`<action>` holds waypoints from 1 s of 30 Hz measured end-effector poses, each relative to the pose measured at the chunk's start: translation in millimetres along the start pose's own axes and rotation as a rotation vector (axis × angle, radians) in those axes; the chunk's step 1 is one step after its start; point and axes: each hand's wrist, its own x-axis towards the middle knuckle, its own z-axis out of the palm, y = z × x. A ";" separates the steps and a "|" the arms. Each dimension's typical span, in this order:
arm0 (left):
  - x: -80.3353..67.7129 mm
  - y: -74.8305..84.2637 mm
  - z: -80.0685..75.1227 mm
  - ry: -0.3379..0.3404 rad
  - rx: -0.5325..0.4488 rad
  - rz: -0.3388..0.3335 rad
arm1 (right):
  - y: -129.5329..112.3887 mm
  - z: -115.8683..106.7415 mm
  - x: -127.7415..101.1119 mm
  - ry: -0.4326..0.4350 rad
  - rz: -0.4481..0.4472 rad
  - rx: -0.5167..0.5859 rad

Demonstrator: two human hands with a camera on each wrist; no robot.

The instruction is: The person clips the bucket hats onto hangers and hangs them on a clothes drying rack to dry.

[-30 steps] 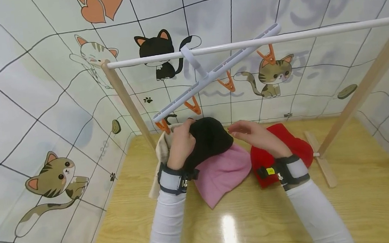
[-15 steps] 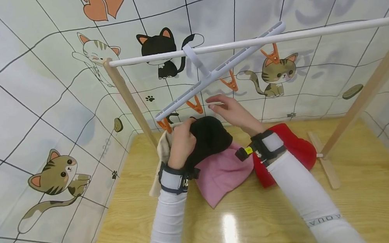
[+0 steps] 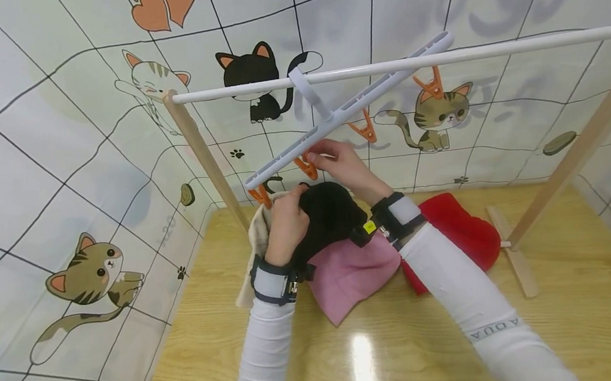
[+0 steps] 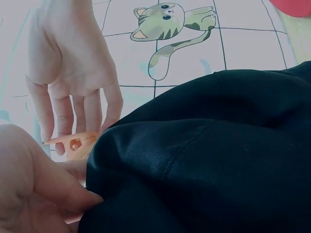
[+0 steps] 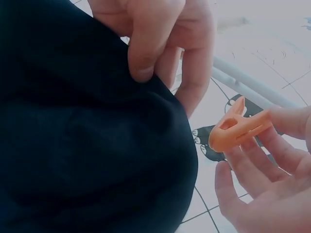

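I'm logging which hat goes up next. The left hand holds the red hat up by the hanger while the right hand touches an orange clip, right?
Not quite: the left hand holds the black hat, not the red one, which lies on the table. The head view shows it. The right hand does touch an orange clip.

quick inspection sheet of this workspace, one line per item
surface: wooden table, glossy, light glare near the front edge
job's things: black hat lifted off the table; orange clip hangs from the white clip hanger on the white rail
clutter: pink hat, red hat and beige cloth on or near the table
grippers: left hand grips the black hat; right hand pinches the orange clip
cables: nothing seen
surroundings: cat-print tiled walls, wooden rack posts
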 end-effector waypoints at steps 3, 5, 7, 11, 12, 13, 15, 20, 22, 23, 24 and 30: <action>0.2 0.1 1.2 0.000 -0.002 0.001 | 2.5 1.4 -0.3 0.002 0.012 0.041; 0.5 0.2 2.0 -0.005 -0.005 0.001 | 3.9 1.3 -0.5 0.004 0.019 0.070; 1.3 0.1 2.4 -0.012 -0.007 -0.006 | 5.9 0.7 -0.3 0.009 0.020 0.084; 2.3 0.6 1.5 -0.019 -0.003 -0.030 | 7.3 -0.2 0.1 0.007 0.015 0.098; 2.6 1.0 1.0 -0.020 -0.003 -0.037 | 7.4 -0.5 0.1 0.004 0.020 0.098; 2.7 1.4 0.6 -0.020 -0.003 -0.040 | 7.3 -0.9 0.1 0.001 0.022 0.102; 2.7 1.9 0.1 -0.018 -0.001 -0.044 | 7.6 -2.0 0.5 -0.015 0.026 0.113; 2.2 3.2 -0.1 -0.016 -0.018 -0.040 | 11.1 -4.3 3.4 -0.074 0.003 0.144; 2.0 3.7 -0.1 -0.009 -0.018 -0.037 | 13.4 -5.0 4.6 -0.092 0.001 0.160; 2.0 3.9 -0.1 -0.004 -0.017 -0.038 | 14.4 -5.3 5.0 -0.100 0.001 0.170; 1.9 4.2 -0.2 0.001 -0.018 -0.038 | 15.4 -5.5 5.4 -0.108 0.003 0.184; 1.5 5.0 -1.0 0.034 -0.016 -0.031 | 18.9 -6.4 8.3 -0.146 0.011 0.302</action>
